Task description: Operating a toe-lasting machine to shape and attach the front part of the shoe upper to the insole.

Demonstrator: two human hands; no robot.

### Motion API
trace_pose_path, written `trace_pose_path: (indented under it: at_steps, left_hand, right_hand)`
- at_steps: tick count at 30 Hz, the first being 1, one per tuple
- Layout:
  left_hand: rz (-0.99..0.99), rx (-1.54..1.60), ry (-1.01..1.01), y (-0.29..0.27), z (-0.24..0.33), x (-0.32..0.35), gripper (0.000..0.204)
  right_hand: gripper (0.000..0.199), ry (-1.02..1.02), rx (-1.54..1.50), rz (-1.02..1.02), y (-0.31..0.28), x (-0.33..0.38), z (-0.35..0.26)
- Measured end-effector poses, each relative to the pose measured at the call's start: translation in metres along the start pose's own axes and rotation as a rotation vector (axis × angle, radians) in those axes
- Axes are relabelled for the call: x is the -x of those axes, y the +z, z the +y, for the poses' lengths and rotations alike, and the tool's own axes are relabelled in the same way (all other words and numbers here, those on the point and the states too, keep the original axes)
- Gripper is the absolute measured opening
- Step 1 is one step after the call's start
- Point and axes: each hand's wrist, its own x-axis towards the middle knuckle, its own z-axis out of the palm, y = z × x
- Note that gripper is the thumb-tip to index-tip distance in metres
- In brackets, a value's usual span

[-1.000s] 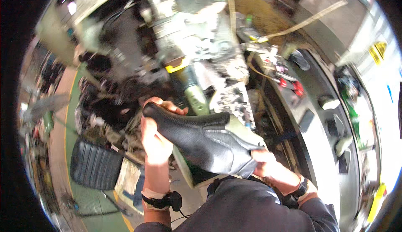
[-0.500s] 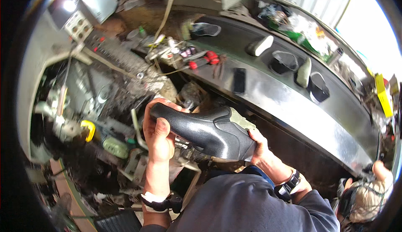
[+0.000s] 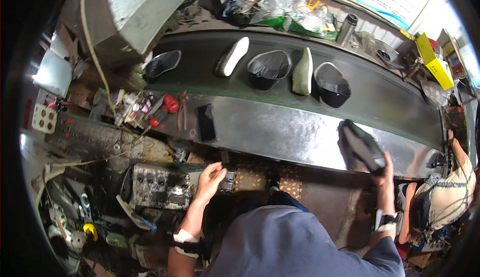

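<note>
My right hand (image 3: 384, 173) grips one end of a black boot (image 3: 369, 149), now blurred and tilted with its greyish underside partly showing. The boot is over the shiny metal ledge (image 3: 280, 132) along the front of the bench. My left hand (image 3: 210, 181), loosely curled with nothing visible in it, hovers over the machinery at the ledge's near side. On the dark belt (image 3: 205, 72) behind stand black boots (image 3: 269, 69) with their openings up. Between them lie a white-soled piece (image 3: 234, 57) and a pale green, foot-shaped piece (image 3: 302, 72).
A phone (image 3: 206, 122), red-handled tools (image 3: 165, 109) and pliers (image 3: 182, 111) lie on the ledge's left part. Plastic bags (image 3: 285, 7), a metal flask (image 3: 347, 29) and a yellow box (image 3: 434, 61) line the back. Another person (image 3: 447, 197) is at the far right.
The boot has swung from between both hands to the right, over the ledge, in my right hand alone. My left hand has let go of it. The view has turned rightward.
</note>
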Motion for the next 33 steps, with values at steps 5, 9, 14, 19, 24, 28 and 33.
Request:
trace_pose_path:
  at_steps: [5,9,14,19,24,28,33]
  left_hand:
    - [0.094,0.066,-0.166,-0.008,-0.019,-0.002,0.041]
    - [-0.006,0.12,-0.228,0.028,-0.026,-0.038,0.04]
    - [0.126,0.087,-0.205,0.015,-0.004,-0.015,0.038]
    - [-0.002,0.072,-0.048,0.05,0.023,-0.055,0.034]
    - [-0.148,-0.123,0.111,0.082,0.07,-0.109,0.037]
    - [-0.398,-0.285,0.248,0.177,0.094,-0.188,0.037]
    - [-0.286,-0.321,0.385,0.293,0.094,-0.295,0.082]
  right_hand:
    - [0.053,-0.461,0.144,0.607,-0.145,-0.083,-0.091]
    - [0.029,-0.679,0.224,0.549,-0.183,-0.144,-0.14]
    - [0.082,-0.21,0.33,-0.16,0.139,-0.153,0.047]
    - [0.104,-0.02,0.121,0.185,0.207,-0.225,0.054]
    - [0.097,-0.388,-0.26,-0.052,0.259,-0.132,0.072]
    - [0.082,-0.304,-0.294,-0.218,0.188,-0.065,0.081]
    - [0.066,-0.069,-0.503,-0.187,0.147,0.07,0.131]
